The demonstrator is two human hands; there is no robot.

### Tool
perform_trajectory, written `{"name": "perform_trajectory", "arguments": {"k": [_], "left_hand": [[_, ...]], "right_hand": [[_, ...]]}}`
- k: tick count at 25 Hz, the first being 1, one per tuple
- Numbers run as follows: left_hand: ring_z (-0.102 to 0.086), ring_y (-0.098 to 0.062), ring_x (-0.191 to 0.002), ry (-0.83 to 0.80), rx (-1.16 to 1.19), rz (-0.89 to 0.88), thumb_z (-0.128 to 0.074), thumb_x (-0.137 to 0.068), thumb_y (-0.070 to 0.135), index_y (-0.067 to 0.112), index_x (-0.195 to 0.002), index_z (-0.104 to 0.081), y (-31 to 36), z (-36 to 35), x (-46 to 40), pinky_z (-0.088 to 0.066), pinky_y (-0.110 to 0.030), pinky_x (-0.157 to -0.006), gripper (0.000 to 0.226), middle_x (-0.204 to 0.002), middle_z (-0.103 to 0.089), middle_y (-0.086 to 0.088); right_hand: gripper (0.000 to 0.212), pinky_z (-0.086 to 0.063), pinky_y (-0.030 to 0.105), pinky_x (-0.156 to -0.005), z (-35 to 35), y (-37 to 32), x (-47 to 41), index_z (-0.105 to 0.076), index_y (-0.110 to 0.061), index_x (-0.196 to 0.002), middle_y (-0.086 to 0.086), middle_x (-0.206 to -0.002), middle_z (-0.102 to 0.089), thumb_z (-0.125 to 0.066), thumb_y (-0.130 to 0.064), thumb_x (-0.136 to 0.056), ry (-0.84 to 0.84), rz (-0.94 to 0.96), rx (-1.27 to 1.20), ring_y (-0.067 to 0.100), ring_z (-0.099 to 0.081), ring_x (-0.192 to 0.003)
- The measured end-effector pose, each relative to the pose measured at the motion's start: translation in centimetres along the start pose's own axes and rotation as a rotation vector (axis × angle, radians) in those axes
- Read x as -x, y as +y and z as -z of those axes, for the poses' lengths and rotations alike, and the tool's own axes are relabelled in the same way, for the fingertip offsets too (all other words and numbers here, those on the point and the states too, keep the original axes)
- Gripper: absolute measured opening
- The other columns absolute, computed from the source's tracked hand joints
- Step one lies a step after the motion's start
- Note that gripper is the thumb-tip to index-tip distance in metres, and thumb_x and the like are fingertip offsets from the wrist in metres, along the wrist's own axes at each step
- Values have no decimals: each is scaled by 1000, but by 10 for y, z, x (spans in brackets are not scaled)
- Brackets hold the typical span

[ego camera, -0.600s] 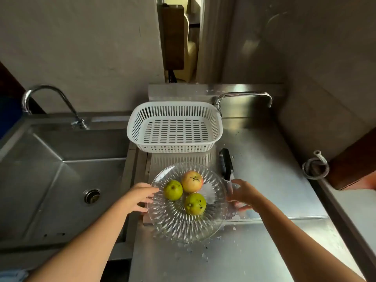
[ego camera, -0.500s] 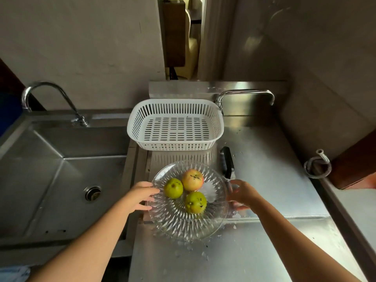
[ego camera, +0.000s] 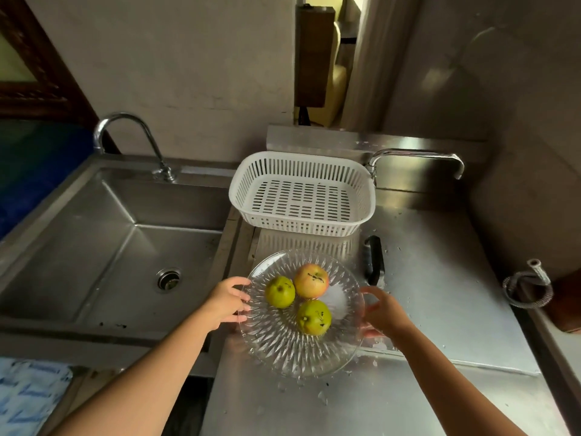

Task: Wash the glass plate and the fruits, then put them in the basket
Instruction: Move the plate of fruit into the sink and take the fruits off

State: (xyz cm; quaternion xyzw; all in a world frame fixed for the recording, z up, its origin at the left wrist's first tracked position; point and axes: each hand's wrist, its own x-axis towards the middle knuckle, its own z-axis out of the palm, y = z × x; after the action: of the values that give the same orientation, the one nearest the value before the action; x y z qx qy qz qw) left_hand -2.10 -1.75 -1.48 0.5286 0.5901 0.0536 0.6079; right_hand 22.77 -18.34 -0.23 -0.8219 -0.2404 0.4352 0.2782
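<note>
Glass plate [ego camera: 283, 350] of three unlabelled fruits [ego camera: 311, 281] gripped at opposite rims by left hand [ego camera: 224, 302] and right hand [ego camera: 382, 313].

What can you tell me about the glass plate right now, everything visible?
The glass plate is round, clear and looks like pressed glass, with ribs fanning out to a scalloped rim. It sits roughly level over the steel counter, just in front of the white basket. Three fruits rest on it: two green and one reddish-yellow. The left hand grips its left rim, and the right hand holds the right rim. Water drops lie around it.
</note>
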Motion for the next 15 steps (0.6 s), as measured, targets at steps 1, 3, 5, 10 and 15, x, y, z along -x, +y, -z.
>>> {"name": "perform_trajectory", "arguments": {"k": [1, 3, 5, 10, 15], "left_hand": [[-60, -21, -77, 10, 14, -1, -50, -79, -20, 13, -124, -51, 0, 3, 5, -55, -31, -61, 56, -94, -58, -8], [-60, -20, -75, 40, 52, -10, -49, -79, -20, 13, -123, -52, -2, 13, 16, -55, -31, -60, 55, -94, -58, -9], [-60, -20, -74, 70, 101, -26, -49, -79, -20, 12, -123, -52, -4, 26, 29, -55, -32, -61, 55, -93, -58, -10], [-59, -20, -72, 139, 195, -47, -47, -78, -22, 11, -122, -52, -16, 74, 63, -56, -32, -63, 55, -92, -56, -10], [-60, -20, -74, 191, 258, -57, -45, -78, -23, 11, -122, -52, -37, 143, 84, -58, -28, -55, 56, -96, -57, -12]], "right_hand": [[59, -59, 36, -60, 1, -4, 1, -44, -16, -130, 25, -112, -62, -48, 16, -82, -21, -1, -14, 32, -66, -79], [61, -58, 36, -60, 1, -15, 4, -43, -16, -131, 21, -97, -63, -46, 19, -81, -69, 18, -18, 29, -64, -75], [61, -58, 31, -52, 0, -31, 5, -43, -16, -132, 17, -88, -61, -45, 19, -82, -113, 64, -13, 26, -62, -68], [59, -57, 30, -46, -28, -78, 13, -43, -13, -130, 19, -85, -59, -45, 20, -82, -212, 143, 21, 25, -58, -64], [60, -54, 45, -72, -84, -125, 23, -45, -15, -129, 20, -91, -60, -45, 21, -81, -271, 181, 27, 27, -59, -69]]}}
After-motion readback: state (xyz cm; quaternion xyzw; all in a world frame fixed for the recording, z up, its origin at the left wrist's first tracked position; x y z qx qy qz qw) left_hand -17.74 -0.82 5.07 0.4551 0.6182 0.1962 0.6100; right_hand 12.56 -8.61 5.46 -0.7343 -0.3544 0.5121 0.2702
